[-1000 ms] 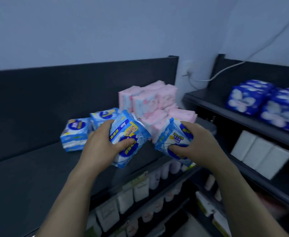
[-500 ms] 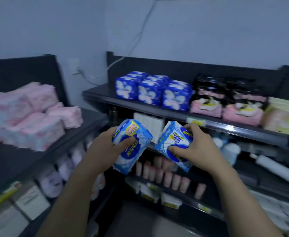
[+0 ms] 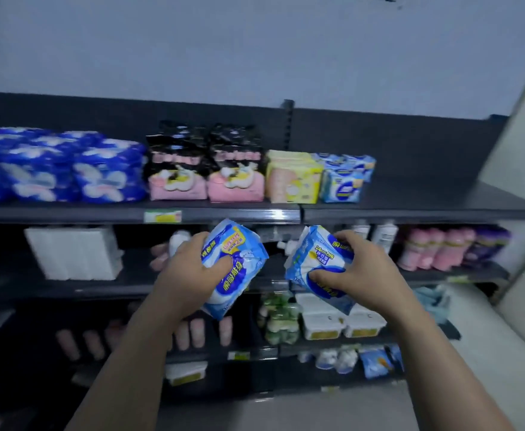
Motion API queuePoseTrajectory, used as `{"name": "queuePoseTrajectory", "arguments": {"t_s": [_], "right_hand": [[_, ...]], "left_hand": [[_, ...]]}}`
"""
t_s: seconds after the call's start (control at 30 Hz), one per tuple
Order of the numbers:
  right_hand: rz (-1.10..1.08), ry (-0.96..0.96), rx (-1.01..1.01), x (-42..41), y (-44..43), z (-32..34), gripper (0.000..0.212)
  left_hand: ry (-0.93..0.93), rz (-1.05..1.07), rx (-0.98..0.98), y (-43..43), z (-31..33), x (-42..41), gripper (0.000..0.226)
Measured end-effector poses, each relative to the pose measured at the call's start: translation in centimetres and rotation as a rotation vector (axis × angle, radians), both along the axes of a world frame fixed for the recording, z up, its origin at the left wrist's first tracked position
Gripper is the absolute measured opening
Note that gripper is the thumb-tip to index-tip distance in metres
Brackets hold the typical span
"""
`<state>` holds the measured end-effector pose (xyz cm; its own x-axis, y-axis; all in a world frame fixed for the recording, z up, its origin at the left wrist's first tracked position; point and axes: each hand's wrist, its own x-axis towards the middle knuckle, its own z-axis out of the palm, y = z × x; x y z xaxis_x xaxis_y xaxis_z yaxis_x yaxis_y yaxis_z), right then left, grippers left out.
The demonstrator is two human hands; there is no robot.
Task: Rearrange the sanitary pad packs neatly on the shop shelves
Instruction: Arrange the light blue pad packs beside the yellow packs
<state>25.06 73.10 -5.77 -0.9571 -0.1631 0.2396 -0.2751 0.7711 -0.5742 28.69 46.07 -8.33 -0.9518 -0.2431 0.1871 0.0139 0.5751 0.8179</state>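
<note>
The left hand [image 3: 192,269] has its fingers and thumb curled round one light-blue pad pack [image 3: 239,275], and the right hand [image 3: 367,269] grips a second light-blue pack [image 3: 314,259] the same way. Both packs are up in the air in front of the shelves, just below the front edge of the top shelf [image 3: 426,209]. They are near each other but not touching. Each pack has its long side going mostly up and down, a bit tilted. Up on the top shelf there is a small group of matching light-blue packs [image 3: 343,178], standing just beside some yellow packs [image 3: 292,178]. More to the left are pink and black packs [image 3: 205,172], and then dark blue packs [image 3: 68,172]. The matching group is above the hands and a little to the right. The bare dark part of the shelf is right next to it, further right. So the right hand is the nearer one, and I think its pack should go up first. The packs would need to be turned straight so they stand like the ones already there. The left hand has further to reach across.
</note>
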Motion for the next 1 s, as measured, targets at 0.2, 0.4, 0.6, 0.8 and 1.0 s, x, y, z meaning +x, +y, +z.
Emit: {"name": "queuePoseTrajectory", "arguments": {"t_s": [0.2,0.4,0.6,0.8,1.0], "right_hand": [[-0.178,0.026,0.005,-3.9,6.8,-0.6,0.070],[-0.308,0.059,0.037,-9.1,12.2,0.5,0.067],[-0.420,0.094,0.037,-16.4,17.2,2.4,0.064],[-0.502,0.116,-0.001,-23.2,21.6,2.5,0.067],[-0.524,0.093,0.009,-28.3,25.3,1.9,0.066]], "left_hand": [[-0.031,-0.077,-0.023,7.0,0.7,-7.2,0.043],[0.051,-0.237,-0.015,12.4,2.3,-15.4,0.031],[0.123,-0.361,0.015,18.0,5.0,-25.1,0.029],[0.115,-0.440,0.110,23.4,6.6,-33.9,0.014],[0.099,-0.512,0.125,27.7,7.6,-39.4,0.012]]}}
